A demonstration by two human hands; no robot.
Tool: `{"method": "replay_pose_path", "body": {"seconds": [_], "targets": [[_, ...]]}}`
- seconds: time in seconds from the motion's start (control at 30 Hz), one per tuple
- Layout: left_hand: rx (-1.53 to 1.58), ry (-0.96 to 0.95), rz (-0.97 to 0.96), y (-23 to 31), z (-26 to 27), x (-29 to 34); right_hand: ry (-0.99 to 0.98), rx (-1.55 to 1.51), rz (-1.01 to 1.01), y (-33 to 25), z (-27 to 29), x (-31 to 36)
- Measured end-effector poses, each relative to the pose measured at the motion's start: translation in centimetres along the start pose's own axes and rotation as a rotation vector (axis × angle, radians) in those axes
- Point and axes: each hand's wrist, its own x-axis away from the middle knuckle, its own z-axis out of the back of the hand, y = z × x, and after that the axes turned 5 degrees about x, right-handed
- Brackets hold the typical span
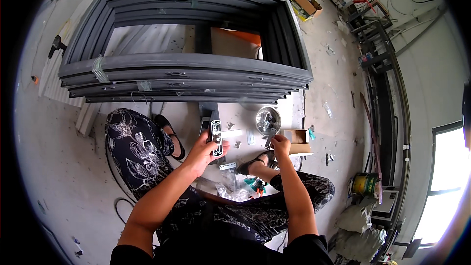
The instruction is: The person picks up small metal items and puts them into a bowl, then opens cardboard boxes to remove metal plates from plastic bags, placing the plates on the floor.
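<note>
In my left hand (200,154) is an upright narrow metal plate (216,138) with rounded ends, dark slots and a bright rim; my thumb lies across its front. My right hand (281,146) pinches a small grey metal piece (270,140), partly hidden by the fingers, just below the rim of a round metal bowl (279,119). The bowl holds small shiny metal parts. Between my hands, loose bits and a pale strip (250,137) lie on the floor. A stack of dark grey rectangular frames (186,65) stands just beyond my hands.
An open cardboard box (300,148) sits right of the bowl. Clear plastic bags (234,189) and red-handled tools (260,184) lie between my legs. A black cordless drill (57,46) is at the far left, and another carton (306,4) at the far right. Long metal bars (392,118) line the right wall.
</note>
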Motion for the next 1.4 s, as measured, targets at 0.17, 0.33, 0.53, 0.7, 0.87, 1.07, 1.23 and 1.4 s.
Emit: {"method": "replay_pose_path", "body": {"seconds": [0.17,0.33,0.53,0.7,0.87,1.07,1.23,1.4], "targets": [[-0.017,0.003,0.012,0.3,0.0,0.4,0.023,0.044,-0.004,-1.9,0.4,1.2],[-0.006,-0.026,0.024,0.0,0.2,0.1,-0.001,-0.214,-0.016,-7.1,1.0,4.9],[-0.01,-0.059,0.034,0.1,-0.1,0.1,-0.365,-0.566,-0.009,-18.0,2.6,12.3],[-0.003,-0.055,0.022,0.2,-0.5,0.4,-0.484,-0.981,-0.106,-20.9,-0.3,17.3],[-0.032,-0.075,0.01,0.4,-0.5,0.3,-0.462,-0.813,-0.075,-20.1,-4.7,20.7],[-0.021,-0.079,-0.015,0.7,-1.0,0.7,-0.363,-0.656,0.015,-19.7,-5.1,21.2],[0.009,-0.139,0.001,0.7,-1.0,0.8,-0.387,-0.676,-0.032,-20.3,-4.4,20.6],[0.017,-0.166,0.02,0.9,-1.1,1.1,-0.359,-0.653,-0.014,-20.7,-4.4,20.6]]}}
